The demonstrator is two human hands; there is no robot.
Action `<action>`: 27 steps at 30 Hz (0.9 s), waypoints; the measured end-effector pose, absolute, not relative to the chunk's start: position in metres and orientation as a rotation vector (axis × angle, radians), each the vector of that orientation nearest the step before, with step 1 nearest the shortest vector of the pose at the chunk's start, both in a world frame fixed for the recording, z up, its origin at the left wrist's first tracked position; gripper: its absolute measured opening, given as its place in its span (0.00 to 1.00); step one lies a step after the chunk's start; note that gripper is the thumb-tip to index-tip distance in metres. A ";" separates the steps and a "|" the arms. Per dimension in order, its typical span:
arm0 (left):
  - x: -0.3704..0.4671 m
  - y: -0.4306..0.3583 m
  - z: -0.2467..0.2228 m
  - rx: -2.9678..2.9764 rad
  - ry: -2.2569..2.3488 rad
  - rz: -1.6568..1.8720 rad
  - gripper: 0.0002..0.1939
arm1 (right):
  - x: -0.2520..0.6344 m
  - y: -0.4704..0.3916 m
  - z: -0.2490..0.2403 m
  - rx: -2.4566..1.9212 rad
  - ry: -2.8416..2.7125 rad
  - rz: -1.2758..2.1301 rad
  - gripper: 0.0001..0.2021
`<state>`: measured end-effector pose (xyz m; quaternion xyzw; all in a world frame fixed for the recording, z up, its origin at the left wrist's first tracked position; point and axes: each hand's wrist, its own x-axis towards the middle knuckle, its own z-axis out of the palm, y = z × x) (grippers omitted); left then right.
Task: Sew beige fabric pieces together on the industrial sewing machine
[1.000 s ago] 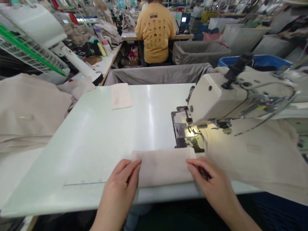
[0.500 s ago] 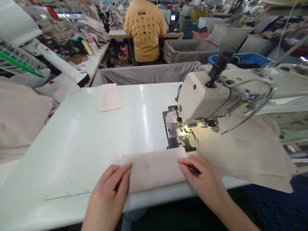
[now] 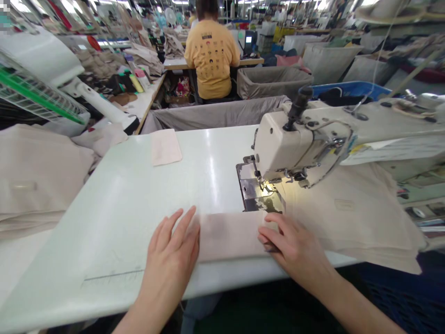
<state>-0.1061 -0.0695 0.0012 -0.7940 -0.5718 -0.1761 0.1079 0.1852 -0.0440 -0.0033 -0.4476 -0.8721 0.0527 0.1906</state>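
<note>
A folded strip of beige fabric (image 3: 231, 236) lies flat near the table's front edge, just below the sewing machine's needle plate (image 3: 251, 188). At its left end rests my left hand (image 3: 174, 246), fingers stretched and spread, its inner side against the fabric. My right hand (image 3: 290, 246) has its thumb and fingers closed on the strip's right end, partly hiding that corner. Above and right of the strip stands the sewing machine (image 3: 288, 144), its lamp lighting the needle area.
A small beige fabric piece (image 3: 166, 147) lies at the table's back left. Larger beige panels (image 3: 344, 218) spread right of the needle. A fabric stack (image 3: 38, 171) and a fan (image 3: 41, 93) stand left. Beyond a grey cloth bin (image 3: 215, 113), a person in yellow (image 3: 211, 60) sits facing away.
My left hand has gone from a pinch to spread fingers, slightly rightward and up. My right hand has shifted its grip at the strip's right end. The camera view has tilted up a little.
</note>
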 end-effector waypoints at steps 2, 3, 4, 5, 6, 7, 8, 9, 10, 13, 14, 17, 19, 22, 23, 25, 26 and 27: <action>-0.107 -0.048 0.002 -2.464 -1.587 -0.388 0.14 | 0.188 -0.041 -0.006 -1.245 -2.477 0.074 0.09; -0.105 -0.036 0.003 -2.551 -1.562 -0.293 0.15 | 0.189 -0.040 -0.007 -1.261 -2.472 0.063 0.09; -0.100 -0.023 0.005 -2.586 -1.572 -0.209 0.15 | 0.188 -0.039 -0.009 -1.289 -2.462 0.065 0.09; -0.094 -0.010 0.008 -2.582 -1.603 -0.153 0.13 | 0.188 -0.039 -0.010 -1.317 -2.447 0.070 0.08; -0.085 0.002 0.011 -2.567 -1.635 -0.120 0.10 | 0.186 -0.039 -0.011 -1.343 -2.431 0.072 0.08; -0.074 0.013 0.014 -2.576 -1.657 -0.081 0.11 | 0.185 -0.039 -0.011 -1.366 -2.414 0.072 0.07; -0.063 0.023 0.017 -2.580 -1.689 -0.072 0.14 | 0.183 -0.039 -0.012 -1.388 -2.396 0.069 0.07; -0.051 0.032 0.018 -2.589 -1.711 -0.095 0.19 | 0.181 -0.040 -0.012 -1.408 -2.374 0.065 0.06; -0.039 0.040 0.019 -2.607 -1.713 -0.109 0.23 | 0.179 -0.040 -0.012 -1.428 -2.351 0.062 0.06; -0.014 0.061 0.016 -2.681 -1.643 -0.099 0.23 | 0.175 -0.041 -0.012 -1.479 -2.303 0.062 0.06; -0.010 0.067 0.014 -2.727 -1.600 -0.103 0.21 | 0.175 -0.041 -0.012 -1.494 -2.299 0.063 0.05; -0.004 0.083 0.009 -2.840 -1.496 -0.126 0.17 | 0.173 -0.039 -0.011 -1.530 -2.291 0.074 0.04; -0.003 0.089 0.007 -2.854 -1.474 -0.134 0.16 | 0.173 -0.037 -0.010 -1.553 -2.277 0.086 0.04; -0.001 0.094 0.006 -2.841 -1.458 -0.158 0.15 | 0.173 -0.033 -0.010 -1.572 -2.255 0.084 0.04; -0.001 0.095 0.006 -2.843 -1.449 -0.170 0.15 | 0.174 -0.032 -0.009 -1.574 -2.253 0.080 0.04; 0.000 0.098 0.006 -2.857 -1.427 -0.201 0.15 | 0.174 -0.031 -0.009 -1.576 -2.259 0.074 0.04; 0.000 0.099 0.006 -2.867 -1.416 -0.214 0.15 | 0.174 -0.031 -0.009 -1.579 -2.264 0.075 0.05; 0.000 0.100 0.006 -2.876 -1.409 -0.222 0.15 | 0.174 -0.031 -0.008 -1.583 -2.268 0.078 0.05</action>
